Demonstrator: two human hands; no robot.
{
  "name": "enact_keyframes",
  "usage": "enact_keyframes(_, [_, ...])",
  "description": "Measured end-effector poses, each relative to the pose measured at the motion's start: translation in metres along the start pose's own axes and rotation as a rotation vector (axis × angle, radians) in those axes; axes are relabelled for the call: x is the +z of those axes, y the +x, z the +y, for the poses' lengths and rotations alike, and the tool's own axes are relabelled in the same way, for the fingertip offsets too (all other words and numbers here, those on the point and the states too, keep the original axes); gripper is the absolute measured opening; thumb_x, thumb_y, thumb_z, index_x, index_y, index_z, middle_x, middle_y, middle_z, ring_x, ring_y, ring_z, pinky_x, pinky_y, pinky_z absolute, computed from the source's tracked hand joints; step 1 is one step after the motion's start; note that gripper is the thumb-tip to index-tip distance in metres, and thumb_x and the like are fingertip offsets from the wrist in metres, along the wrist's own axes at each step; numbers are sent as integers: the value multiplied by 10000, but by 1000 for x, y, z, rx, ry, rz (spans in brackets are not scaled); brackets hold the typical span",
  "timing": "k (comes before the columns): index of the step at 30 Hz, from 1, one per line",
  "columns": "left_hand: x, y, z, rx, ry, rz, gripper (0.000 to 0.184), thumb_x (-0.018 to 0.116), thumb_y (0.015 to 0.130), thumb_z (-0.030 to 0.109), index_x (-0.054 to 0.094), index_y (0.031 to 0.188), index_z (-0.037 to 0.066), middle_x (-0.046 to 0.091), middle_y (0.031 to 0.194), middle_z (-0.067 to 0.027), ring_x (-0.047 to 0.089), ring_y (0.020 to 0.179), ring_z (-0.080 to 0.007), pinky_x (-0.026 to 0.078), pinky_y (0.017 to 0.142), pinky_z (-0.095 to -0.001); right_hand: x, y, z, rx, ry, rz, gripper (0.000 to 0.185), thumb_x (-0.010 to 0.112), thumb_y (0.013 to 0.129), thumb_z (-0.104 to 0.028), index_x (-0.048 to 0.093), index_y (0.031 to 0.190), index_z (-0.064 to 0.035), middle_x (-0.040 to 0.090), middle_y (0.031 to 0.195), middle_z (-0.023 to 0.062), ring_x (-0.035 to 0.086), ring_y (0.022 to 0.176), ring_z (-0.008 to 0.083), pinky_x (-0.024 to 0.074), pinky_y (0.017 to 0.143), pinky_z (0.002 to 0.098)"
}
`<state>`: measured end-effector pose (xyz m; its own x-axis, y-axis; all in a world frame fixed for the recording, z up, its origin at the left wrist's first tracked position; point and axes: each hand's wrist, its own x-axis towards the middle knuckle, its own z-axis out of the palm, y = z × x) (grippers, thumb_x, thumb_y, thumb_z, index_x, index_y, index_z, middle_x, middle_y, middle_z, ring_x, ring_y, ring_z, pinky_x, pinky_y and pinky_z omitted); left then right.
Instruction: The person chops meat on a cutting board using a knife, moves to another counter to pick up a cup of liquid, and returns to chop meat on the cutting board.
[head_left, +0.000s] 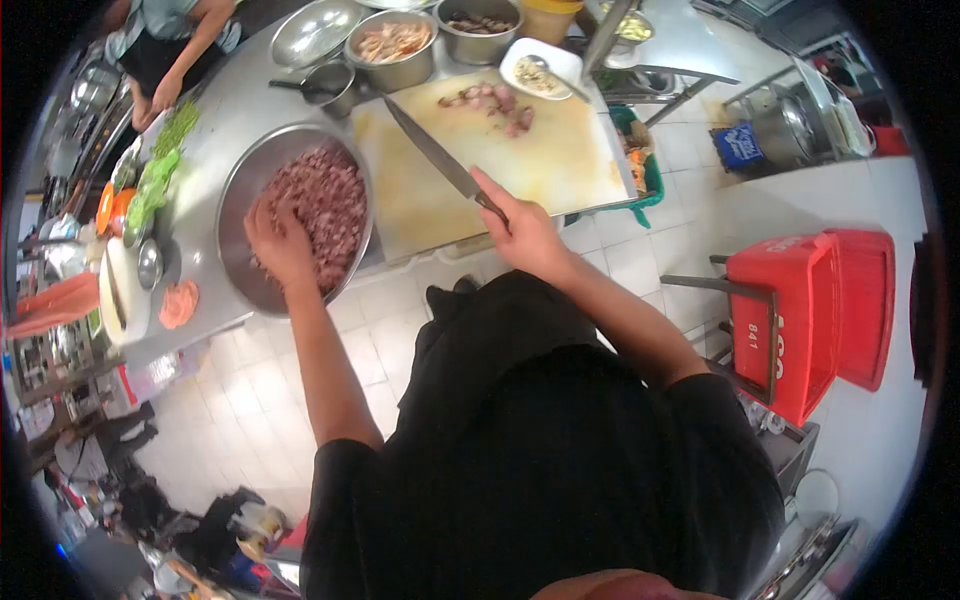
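Note:
My left hand (280,243) is down in a large steel bowl (233,225) of diced dark-pink meat (335,200). Its fingers curl into the pieces, and the fingertips are partly hidden. In my right hand (525,235) is the handle of a long kitchen knife (430,148), the index finger laid along it. The blade points away and to the left, over a pale, stained cutting board (430,205). A small heap of cut meat pieces (495,103) lies on the far part of the board, apart from the blade.
Behind the board stand steel pots of food (395,42), a saucepan (330,88) and a white dish (540,70) with a spoon. Greens (155,185) and a ladle (149,265) lie left. Another person's hand (165,92) shows top left. A red bin (790,310) stands right.

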<state>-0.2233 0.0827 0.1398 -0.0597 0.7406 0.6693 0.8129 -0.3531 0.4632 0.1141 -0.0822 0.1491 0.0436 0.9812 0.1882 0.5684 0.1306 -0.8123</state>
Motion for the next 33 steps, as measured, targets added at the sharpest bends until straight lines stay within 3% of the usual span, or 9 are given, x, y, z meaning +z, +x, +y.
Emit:
enact_keyframes(3, [11,-4,-22,-25,12,-28,265,690,1022,193,723,1202,1,696,1228,-211,664,1124,-398,540,1003,-468,1,-32,82,73,-359,-2,674,539,1038,-225,302,1667,-264,703,804,216,686,644,404,573,629,552])
enact_keyframes(4, [28,-4,-38,-68,-66,30,272,665,1035,205,719,1192,-10,703,1237,-208,661,1140,-376,526,1037,-474,-10,-34,79,294,-417,-165,648,507,1049,-233,308,1665,-265,712,819,220,690,645,402,573,618,549])
enact_keyframes(8, [22,19,-7,125,170,0,322,626,1042,222,726,1202,-40,691,1184,-259,647,1090,-448,515,976,-543,-18,-48,94,170,-352,-54,636,539,1042,-241,350,1648,-268,682,767,226,688,671,436,560,641,574])
enact_keyframes(11, [24,30,36,-7,33,5,307,622,1041,202,727,1198,-40,686,1174,-258,644,1087,-448,508,960,-542,-41,-50,71,196,-268,-34,637,569,1029,-220,364,1632,-229,718,862,251,699,750,463,567,703,576])
enact_keyframes(14, [43,31,59,179,67,-15,271,650,1019,141,715,1213,-37,689,1152,-254,638,1077,-435,502,967,-530,-51,-56,91,143,-98,114,636,581,1026,-220,365,1624,-215,731,913,261,705,787,476,566,743,582])
enact_keyframes(23, [148,-5,150,351,-144,-307,351,705,939,106,679,1273,3,658,1257,-235,603,1175,-433,475,1031,-537,-98,-73,136,443,-148,7,641,609,1009,-192,383,1607,-165,743,987,238,700,852,483,563,786,561])
enact_keyframes(27, [214,-37,180,357,-196,-561,413,701,954,139,665,1353,39,663,1372,-190,570,1307,-414,419,1146,-488,-105,-73,146,460,-66,64,589,600,1027,-233,425,1581,-138,725,1100,283,702,974,493,571,878,546])
enact_keyframes(31, [244,-36,241,550,-383,-594,354,754,897,163,722,1237,70,601,1468,-217,510,1404,-430,366,1199,-531,-77,-86,200,384,58,162,533,647,1016,-278,535,1503,-91,716,1224,269,718,1093,426,566,972,494])
enact_keyframes(33, [281,-58,226,400,-389,-654,331,745,862,145,727,1190,108,587,1482,-234,512,1409,-422,436,1152,-503,-81,-86,201,405,204,147,564,638,1027,-196,485,1530,6,607,1476,237,595,1359,341,477,1130,440])
